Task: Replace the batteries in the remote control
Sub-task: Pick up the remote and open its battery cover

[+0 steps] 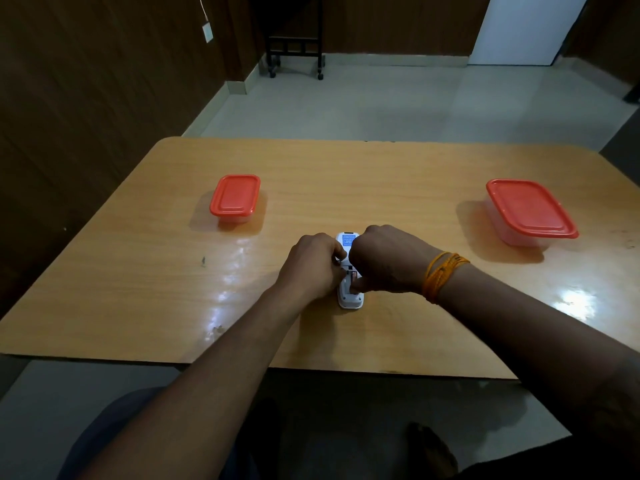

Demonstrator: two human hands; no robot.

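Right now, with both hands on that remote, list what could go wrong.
1. The remote lies face down with its battery bay open. The right hand is digging into the bay with its fingertips, so a battery could pop out and roll across the glossy table.
2. The left hand grips only one side; the remote might skid or twist under the push.
3. Both red-lidded containers are shut, and the hands hide the bay, so polarity errors are possible.

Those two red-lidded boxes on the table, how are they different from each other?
The left box looks smaller and narrower; the right box looks wider with a broader lid. The left box sits squarer to the table edge; the right box is turned at an angle. The right box's clear base shows more plainly. Both are shut, with red lids on clear bases, apart from the hands.
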